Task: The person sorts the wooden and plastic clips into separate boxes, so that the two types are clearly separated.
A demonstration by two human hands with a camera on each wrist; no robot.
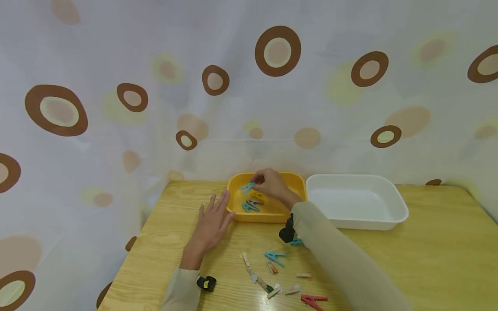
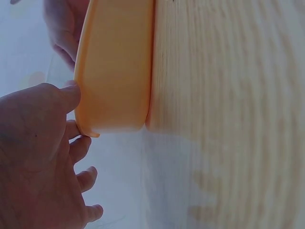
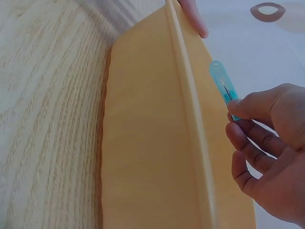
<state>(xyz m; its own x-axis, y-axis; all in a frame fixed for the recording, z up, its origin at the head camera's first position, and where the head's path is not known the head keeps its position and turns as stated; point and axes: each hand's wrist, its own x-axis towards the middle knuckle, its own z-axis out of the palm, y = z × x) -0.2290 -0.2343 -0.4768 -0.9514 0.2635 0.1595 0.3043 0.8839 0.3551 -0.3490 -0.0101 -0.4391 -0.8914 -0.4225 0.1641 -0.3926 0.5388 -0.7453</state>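
Above the inside of a yellow tray [image 1: 268, 218], my right hand [image 1: 270, 185] pinches a light-blue plastic clothespin [image 1: 247, 187] between thumb and fingertips. The right wrist view shows this clothespin [image 3: 222, 86] pointing up and away from the fingers, past the tray rim [image 3: 190, 102]. Inside the tray lie a blue clothespin [image 1: 250, 207], a grey one [image 1: 254, 201] and a yellow one [image 1: 256, 195]. My left hand [image 1: 212, 224] rests at the tray's left end, fingers spread and mostly straight. Its thumb [image 2: 71, 98] touches the rim in the left wrist view.
A white tray [image 1: 400, 211] stands right of the yellow one. On the wooden table [image 1: 439, 259] in front lie blue clothespins [image 1: 274, 257], a red clothespin [image 1: 312, 301] and several small wooden clothespins [image 1: 274, 291]. A patterned curtain [image 1: 249, 108] hangs behind the table.
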